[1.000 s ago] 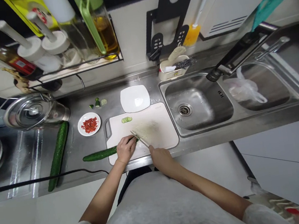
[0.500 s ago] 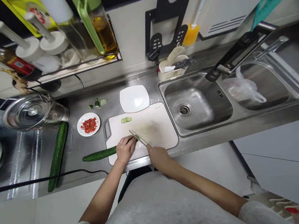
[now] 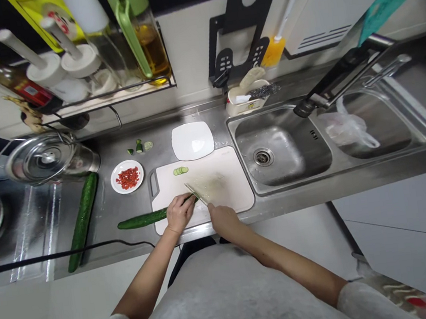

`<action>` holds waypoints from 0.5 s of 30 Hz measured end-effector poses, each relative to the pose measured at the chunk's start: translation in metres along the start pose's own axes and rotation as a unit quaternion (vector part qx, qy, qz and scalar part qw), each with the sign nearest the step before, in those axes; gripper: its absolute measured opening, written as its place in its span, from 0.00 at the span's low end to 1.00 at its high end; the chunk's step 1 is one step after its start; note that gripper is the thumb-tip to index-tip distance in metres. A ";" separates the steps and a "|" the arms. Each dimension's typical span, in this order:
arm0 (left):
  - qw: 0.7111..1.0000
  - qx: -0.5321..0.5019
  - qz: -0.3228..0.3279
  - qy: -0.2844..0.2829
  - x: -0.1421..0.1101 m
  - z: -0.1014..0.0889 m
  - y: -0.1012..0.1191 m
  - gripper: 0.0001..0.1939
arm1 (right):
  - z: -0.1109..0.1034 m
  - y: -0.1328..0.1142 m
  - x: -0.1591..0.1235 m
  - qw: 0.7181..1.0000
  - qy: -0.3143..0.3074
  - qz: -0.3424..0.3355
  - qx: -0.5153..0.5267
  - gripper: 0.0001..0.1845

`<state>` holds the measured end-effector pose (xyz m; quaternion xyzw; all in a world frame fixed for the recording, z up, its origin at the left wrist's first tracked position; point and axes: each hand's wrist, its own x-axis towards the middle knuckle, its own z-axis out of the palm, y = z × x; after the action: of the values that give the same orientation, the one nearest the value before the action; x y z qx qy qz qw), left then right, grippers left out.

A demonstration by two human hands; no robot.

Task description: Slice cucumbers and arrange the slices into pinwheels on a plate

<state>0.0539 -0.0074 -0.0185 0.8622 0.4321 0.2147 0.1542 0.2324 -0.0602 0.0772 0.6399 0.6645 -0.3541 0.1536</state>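
Note:
My left hand [image 3: 180, 213] is closed over a cucumber [image 3: 143, 220], pressing it on the white cutting board [image 3: 234, 175]. The cucumber's uncut end sticks out past the board's left edge. In my right hand [image 3: 223, 219] is the handle of a kitchen knife [image 3: 197, 194], its blade held on edge at the cucumber's right end, close to my left fingertips. A short row of cucumber slices [image 3: 181, 170] lies near the top of the board. The cut end of the cucumber is mostly hidden by my fingers and the blade.
A white plate [image 3: 192, 141] touches the board's far edge. Left of it are a small plate [image 3: 117, 187] of chopped red pieces, cucumber scraps [image 3: 139, 146], another cucumber [image 3: 84, 222], a black cable [image 3: 92, 248] and a steel pot [image 3: 47, 158]. A double sink [image 3: 281, 146] lies to the right.
The knife blade has shifted very slightly at the cucumber's end. Both hands keep their grip, and the view has moved a little.

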 end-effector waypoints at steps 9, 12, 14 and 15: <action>1.000 -0.001 0.001 -0.004 -0.001 0.001 -0.001 0.13 | 0.004 0.006 0.005 1.000 0.015 -0.007 0.005 0.16; 1.000 -0.007 0.001 -0.007 -0.001 0.001 -0.001 0.13 | 0.002 0.006 0.007 1.000 0.016 -0.012 0.004 0.16; 1.000 -0.005 0.002 -0.007 -0.001 0.001 0.000 0.14 | 0.002 0.005 0.009 1.000 0.019 -0.017 0.006 0.15; 1.000 -0.003 0.003 -0.007 -0.001 0.001 0.000 0.14 | 0.002 0.005 0.010 1.000 0.021 -0.018 0.006 0.15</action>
<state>0.0537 -0.0084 -0.0193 0.8644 0.4282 0.2103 0.1591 0.2357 -0.0550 0.0678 0.6363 0.6765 -0.3474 0.1293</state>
